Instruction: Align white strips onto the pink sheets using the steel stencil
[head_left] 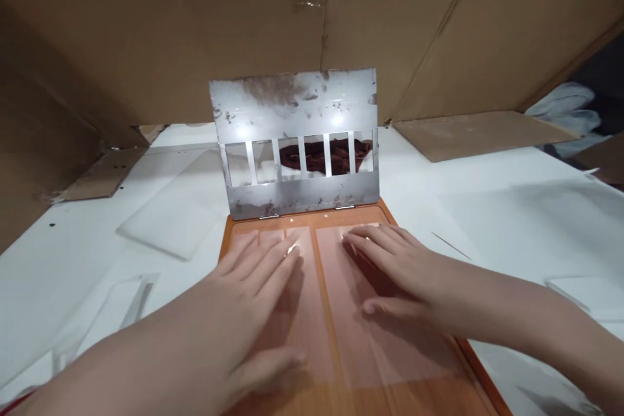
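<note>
An orange board point(370, 396) with a raised rim lies in front of me. Two pale pink translucent sheets rest on it side by side, a left sheet point(312, 312) and a right sheet point(341, 331). My left hand point(258, 299) lies with fingers stretched over the left sheet, its fingertips near the far end. On the right sheet, my right hand point(394, 266) rests with fingers extended and thumb apart. Hinged at the board's far edge, a metal frame point(297, 107) with a row of rectangular windows stands raised, its surface stained brown.
Behind the frame, a dark brown crumpled cloth point(316, 157) shows through the windows. Cardboard walls point(244, 13) enclose the white table point(419, 201). At left lie a translucent flat sheet point(170, 221) and white pieces point(117, 305). A thin stick point(451, 245) and a cardboard flap point(478, 133) are at right.
</note>
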Demonstrator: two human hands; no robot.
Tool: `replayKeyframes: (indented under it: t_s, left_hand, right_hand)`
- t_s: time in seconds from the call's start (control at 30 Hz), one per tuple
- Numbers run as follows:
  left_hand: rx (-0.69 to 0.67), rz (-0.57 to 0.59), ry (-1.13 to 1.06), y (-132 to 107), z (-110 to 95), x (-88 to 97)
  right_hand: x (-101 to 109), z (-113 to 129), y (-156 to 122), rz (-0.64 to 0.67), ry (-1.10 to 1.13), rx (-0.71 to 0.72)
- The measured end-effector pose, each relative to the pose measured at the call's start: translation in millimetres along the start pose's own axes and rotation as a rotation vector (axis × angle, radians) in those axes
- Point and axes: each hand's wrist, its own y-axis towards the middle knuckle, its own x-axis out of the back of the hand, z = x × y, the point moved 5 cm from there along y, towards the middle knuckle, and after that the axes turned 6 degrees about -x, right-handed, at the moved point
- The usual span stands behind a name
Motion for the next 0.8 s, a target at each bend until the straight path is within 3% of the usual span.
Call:
replayKeyframes:
  t_s: [0.1, 0.3, 0.6, 0.8]
  left_hand:
    - [-0.006, 0.161, 0.007, 35.5, -15.4, -17.5]
    - [-0.070, 0.216, 0.057, 76.8, -16.3, -41.0]
    - [-0.026, 0.216, 0.036, 75.1, -12.2, -48.8]
    - [0.030, 0.242, 0.034, 73.1, -13.9, -45.4]
  right_hand:
    - [8.3, -8.9, 0.8, 0.009, 0.034, -0.004]
    - [5.9, -17.0, 2.9, 0.080, -0.022, 0.019]
    - [-12.6, -5.8, -3.2, -0.178, -0.195, 0.072]
    - [-15.7, -10.0, -13.9, -0.181, -0.353, 0.065]
